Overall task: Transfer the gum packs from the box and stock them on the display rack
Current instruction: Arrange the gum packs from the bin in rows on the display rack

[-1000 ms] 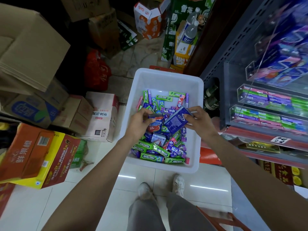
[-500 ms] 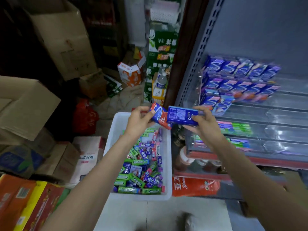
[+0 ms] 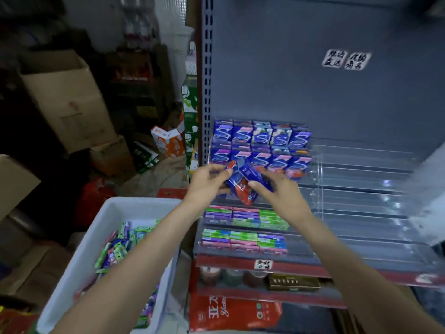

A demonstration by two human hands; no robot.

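Both hands are raised in front of the clear acrylic tiered display rack (image 3: 356,179), which is mounted on a grey perforated metal shelving unit (image 3: 277,75). The left hand (image 3: 207,183) holds a blue-and-red foil gum pack (image 3: 240,189), thumb on top and fingers curled beneath it. The right hand (image 3: 279,191) grips a second, blue cardboard gum pack (image 3: 252,172) from the right side, fingers curled over it and index finger laid along its lower edge. The two packs touch and overlap, both tilted, just in front of the lower row of stocked packs.

The upper left tiers of the rack carry two rows of blue-and-purple upright gum packs (image 3: 261,137), packed side by side. Below the hands, two tiers hold flat green, pink and purple gum sticks (image 3: 243,238) laid in rows. The tiers to the right show only clear plastic.

The white rectangular plastic box (image 3: 113,210) stands on the floor to the left of the shelving, under the left forearm. It contains a loose heap of mixed green, purple and blue gum packs (image 3: 115,251).

A white handwritten label (image 3: 345,59) is fixed to the back panel. A red shelf edge strip (image 3: 228,262) runs below the rack, and a red printed bag (image 3: 231,312) lies beneath it. Brown cardboard cartons (image 3: 65,100) are stacked at the left.
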